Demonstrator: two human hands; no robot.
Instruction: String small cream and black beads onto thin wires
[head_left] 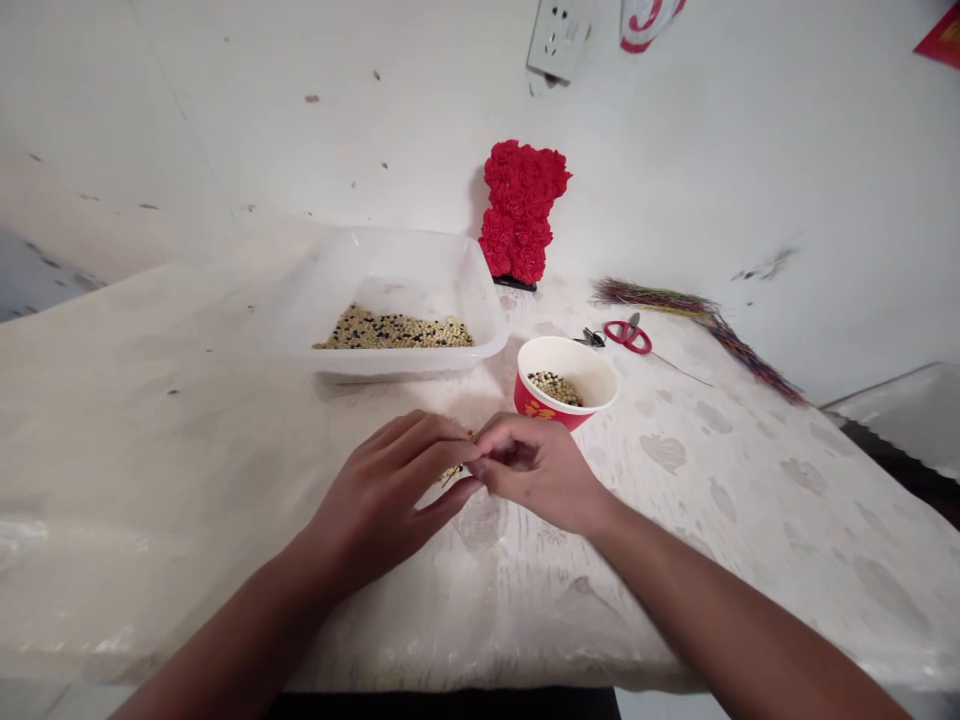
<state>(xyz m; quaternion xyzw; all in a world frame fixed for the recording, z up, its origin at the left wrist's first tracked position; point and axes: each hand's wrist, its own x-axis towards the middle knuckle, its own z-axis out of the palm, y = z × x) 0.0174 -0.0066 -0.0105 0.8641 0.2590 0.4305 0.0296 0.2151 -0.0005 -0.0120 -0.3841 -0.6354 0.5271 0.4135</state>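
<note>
The left hand [382,490] and right hand [536,470] are curled closed, fingertips meeting on a short wire [452,476] strung with small beads, mostly hidden between them above the table [675,600]. Just beyond the right hand stands a red paper bowl [536,397] of beads. Further out lie scissors [628,337] and a wire bundle [697,320]; a plastic tub [480,290] holds more beads.

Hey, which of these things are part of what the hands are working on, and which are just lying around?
Part of the work: left hand, right hand, beaded wire, tub of beads, red cup of beads, probably wire bundle and scissors.
Lying around: rose bear, wall socket.
</note>
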